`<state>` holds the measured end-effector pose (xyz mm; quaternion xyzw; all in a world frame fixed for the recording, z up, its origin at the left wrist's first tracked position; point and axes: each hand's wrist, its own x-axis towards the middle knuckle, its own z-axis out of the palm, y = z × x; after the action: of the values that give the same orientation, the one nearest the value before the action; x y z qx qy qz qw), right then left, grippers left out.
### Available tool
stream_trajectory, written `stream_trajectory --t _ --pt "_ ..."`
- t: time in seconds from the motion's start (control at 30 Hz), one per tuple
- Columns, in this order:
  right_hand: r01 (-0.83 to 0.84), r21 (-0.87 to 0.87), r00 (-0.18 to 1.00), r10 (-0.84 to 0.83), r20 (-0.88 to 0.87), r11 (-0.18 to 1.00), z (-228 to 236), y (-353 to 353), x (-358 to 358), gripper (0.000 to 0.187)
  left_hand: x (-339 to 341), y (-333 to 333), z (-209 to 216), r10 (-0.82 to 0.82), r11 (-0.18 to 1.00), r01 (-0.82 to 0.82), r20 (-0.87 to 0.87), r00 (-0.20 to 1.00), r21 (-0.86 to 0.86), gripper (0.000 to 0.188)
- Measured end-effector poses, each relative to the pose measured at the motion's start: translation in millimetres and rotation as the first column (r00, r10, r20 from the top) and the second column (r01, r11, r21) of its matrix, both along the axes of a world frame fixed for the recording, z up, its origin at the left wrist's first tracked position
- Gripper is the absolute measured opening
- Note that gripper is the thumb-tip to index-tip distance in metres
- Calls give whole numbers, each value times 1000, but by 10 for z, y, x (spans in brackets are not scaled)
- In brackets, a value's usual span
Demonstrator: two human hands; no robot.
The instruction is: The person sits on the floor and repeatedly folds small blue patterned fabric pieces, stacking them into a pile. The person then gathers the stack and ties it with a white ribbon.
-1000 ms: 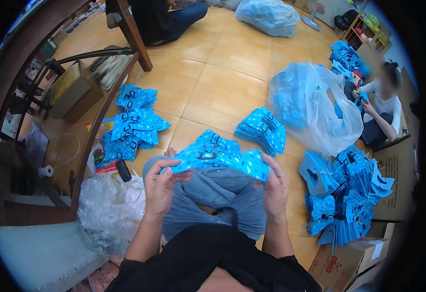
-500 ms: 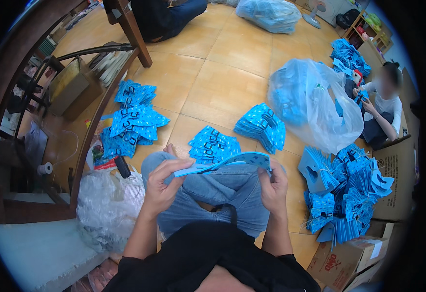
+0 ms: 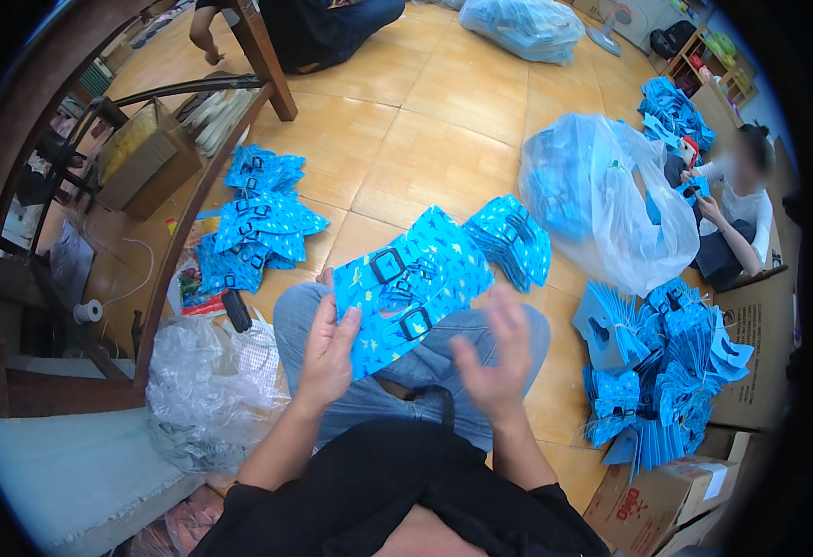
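My left hand [image 3: 330, 360] grips the left edge of a flat blue piece [image 3: 369, 325] patterned with small shapes, its thumb on top. Two black buckles [image 3: 390, 266] show on its face, which is turned up toward me. To the right of this piece, my right hand [image 3: 497, 357] is raised with fingers apart, slightly blurred and holding nothing. My crossed legs in blue jeans [image 3: 508, 334] lie beneath. Just beyond the right hand, a fanned stack of similar blue pieces [image 3: 508, 241] rests on the floor. Another stack behind the held piece is mostly hidden.
More blue stacks [image 3: 262, 223] lie at left, and a big pile [image 3: 666, 371] at right. A clear plastic bag [image 3: 611, 204] of blue pieces stands near a seated person [image 3: 736, 200]. Cardboard boxes [image 3: 657, 506] are at lower right; crumpled clear plastic [image 3: 197, 381] and wooden furniture [image 3: 179, 241] at left.
The blue piece, earlier held edge-on at both ends, now lies face up in my left hand alone. My right hand has let go and drawn slightly back.
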<state>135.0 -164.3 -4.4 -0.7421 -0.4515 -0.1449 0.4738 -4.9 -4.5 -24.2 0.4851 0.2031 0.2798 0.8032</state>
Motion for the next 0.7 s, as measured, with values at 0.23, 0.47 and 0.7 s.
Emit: stream_trajectory --t 0.23,0.47,0.7 --pt "-129 -33 951 115 -287 991 -55 151 -174 25 97 -301 109 -167 985 167 0 986 51 53" --pt "-138 222 527 262 -808 965 -65 66 -122 27 90 -293 100 -243 969 242 -23 970 -40 48" --pt "-188 -5 950 181 -255 982 140 102 -41 39 33 -265 46 -253 936 287 -177 951 203 31"
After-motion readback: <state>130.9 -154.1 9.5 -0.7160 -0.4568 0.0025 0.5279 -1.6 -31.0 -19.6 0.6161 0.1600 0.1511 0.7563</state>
